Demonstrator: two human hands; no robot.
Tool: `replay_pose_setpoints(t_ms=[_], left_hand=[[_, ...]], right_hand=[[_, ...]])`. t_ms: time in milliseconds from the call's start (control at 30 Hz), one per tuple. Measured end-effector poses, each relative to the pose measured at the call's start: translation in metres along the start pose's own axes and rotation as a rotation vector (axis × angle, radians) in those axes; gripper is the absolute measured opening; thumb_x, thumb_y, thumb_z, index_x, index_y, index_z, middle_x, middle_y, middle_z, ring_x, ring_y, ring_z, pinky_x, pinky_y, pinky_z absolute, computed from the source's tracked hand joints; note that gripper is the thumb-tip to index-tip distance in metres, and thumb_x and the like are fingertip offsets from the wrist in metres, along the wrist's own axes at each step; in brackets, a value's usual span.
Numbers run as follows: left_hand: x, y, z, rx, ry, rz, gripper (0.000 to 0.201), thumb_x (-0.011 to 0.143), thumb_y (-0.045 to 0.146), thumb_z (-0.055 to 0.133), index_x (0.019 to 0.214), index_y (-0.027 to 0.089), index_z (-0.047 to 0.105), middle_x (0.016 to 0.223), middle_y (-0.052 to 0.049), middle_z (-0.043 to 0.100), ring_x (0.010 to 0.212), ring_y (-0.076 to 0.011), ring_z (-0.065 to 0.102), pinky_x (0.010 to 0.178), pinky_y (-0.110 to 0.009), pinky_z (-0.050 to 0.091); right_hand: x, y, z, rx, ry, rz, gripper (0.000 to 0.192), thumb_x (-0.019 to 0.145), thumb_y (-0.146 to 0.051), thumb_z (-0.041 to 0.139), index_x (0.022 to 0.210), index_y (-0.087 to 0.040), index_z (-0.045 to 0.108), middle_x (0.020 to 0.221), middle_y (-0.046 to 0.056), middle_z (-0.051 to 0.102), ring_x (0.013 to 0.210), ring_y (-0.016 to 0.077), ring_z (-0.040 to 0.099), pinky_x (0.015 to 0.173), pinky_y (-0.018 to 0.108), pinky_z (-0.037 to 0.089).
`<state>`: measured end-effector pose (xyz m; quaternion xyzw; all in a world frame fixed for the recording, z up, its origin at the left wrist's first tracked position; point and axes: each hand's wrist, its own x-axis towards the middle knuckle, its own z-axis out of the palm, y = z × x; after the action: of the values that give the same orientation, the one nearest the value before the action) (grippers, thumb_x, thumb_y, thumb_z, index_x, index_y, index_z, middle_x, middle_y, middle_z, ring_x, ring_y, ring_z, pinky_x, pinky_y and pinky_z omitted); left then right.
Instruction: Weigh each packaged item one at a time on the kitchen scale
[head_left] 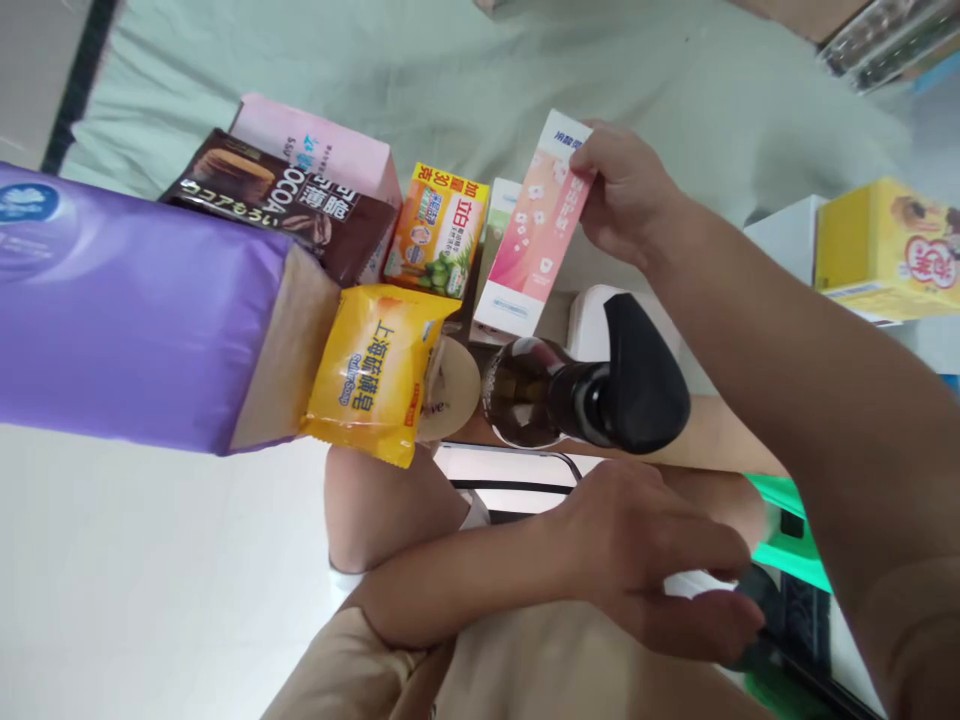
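The right hand (626,190) pinches one pink carton (536,225) by its top corner, at twelve o'clock of the one brown bottle (555,395). The left hand (660,560), at six o'clock, curls around a dark object (757,600). Open cloth (525,70) lies beyond; one purple pack (135,320) crowds nine o'clock.

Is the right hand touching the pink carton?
Touching. The head view shows the right hand gripping the upper end of the pink carton, fingers wrapped over its edge.
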<state>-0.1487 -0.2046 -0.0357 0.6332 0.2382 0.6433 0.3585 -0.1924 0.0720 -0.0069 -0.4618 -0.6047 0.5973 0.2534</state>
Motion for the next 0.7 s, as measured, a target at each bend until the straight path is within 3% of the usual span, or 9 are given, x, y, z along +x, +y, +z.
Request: replay_pose_setpoints(t_ms=[133,233,300,400,533,600,700], left_hand=[[-0.001,-0.002,-0.001,0.015,-0.076,-0.06,0.027,0.087,0.044,0.061,0.074,0.022,0.055,0.056,0.007,0.057,0.046,-0.0072,0.046,0.05,-0.026,0.029],[0.0,0.0,-0.005,0.027,-0.104,-0.094,0.035,0.092,0.048,0.057,0.07,0.021,0.055,0.057,0.005,0.057,0.047,-0.0064,0.045,0.051,-0.026,0.03],[0.001,0.002,-0.008,0.028,-0.103,-0.091,0.039,0.095,0.05,0.055,0.07,0.02,0.055,0.057,0.005,0.057,0.048,-0.006,0.046,0.052,-0.026,0.031],[0.003,0.004,-0.011,0.011,-0.127,-0.114,0.041,0.097,0.053,0.05,0.072,0.021,0.056,0.06,0.004,0.059,0.053,-0.0071,0.05,0.055,-0.026,0.036],[0.007,0.007,-0.011,0.014,-0.16,-0.122,0.042,0.098,0.053,0.048,0.074,0.021,0.058,0.063,0.003,0.062,0.057,-0.0082,0.054,0.06,-0.027,0.039],[0.008,0.009,-0.01,0.022,-0.182,-0.114,0.043,0.099,0.054,0.048,0.073,0.021,0.059,0.066,0.002,0.063,0.058,-0.0083,0.055,0.06,-0.028,0.04],[0.011,0.012,-0.012,0.014,-0.276,-0.136,0.044,0.101,0.053,0.045,0.076,0.02,0.061,0.08,-0.001,0.069,0.067,-0.0083,0.061,0.065,-0.028,0.043]], right_hand=[[0.001,-0.004,0.016,-0.167,0.046,0.033,0.024,0.079,-0.01,0.06,0.096,-0.027,0.059,0.09,-0.003,0.068,0.089,0.0139,0.063,0.084,0.031,0.049],[-0.006,-0.003,0.02,-0.193,0.03,0.07,0.028,0.083,-0.009,0.062,0.106,-0.026,0.062,0.103,-0.001,0.071,0.1,0.0133,0.065,0.095,0.029,0.052],[-0.019,-0.001,0.017,-0.194,0.046,0.12,0.03,0.087,-0.016,0.064,0.116,-0.024,0.06,0.108,0.001,0.07,0.098,0.013,0.066,0.094,0.03,0.055],[-0.047,0.003,0.009,-0.22,0.059,0.246,0.041,0.091,-0.03,0.065,0.13,-0.023,0.055,0.099,0.001,0.069,0.081,0.0127,0.067,0.081,0.029,0.058],[-0.082,0.005,0.006,-0.205,-0.086,0.417,0.064,0.086,-0.047,0.071,0.142,-0.027,0.048,0.079,-0.001,0.068,0.066,0.0177,0.069,0.06,0.028,0.059],[-0.092,0.003,0.01,-0.177,-0.157,0.459,0.068,0.082,-0.051,0.075,0.141,-0.028,0.049,0.074,-0.001,0.068,0.066,0.0195,0.071,0.057,0.028,0.058],[-0.098,0.001,0.018,-0.114,-0.212,0.461,0.058,0.083,-0.054,0.073,0.131,-0.028,0.054,0.075,0.0,0.072,0.07,0.0193,0.075,0.062,0.027,0.059]])
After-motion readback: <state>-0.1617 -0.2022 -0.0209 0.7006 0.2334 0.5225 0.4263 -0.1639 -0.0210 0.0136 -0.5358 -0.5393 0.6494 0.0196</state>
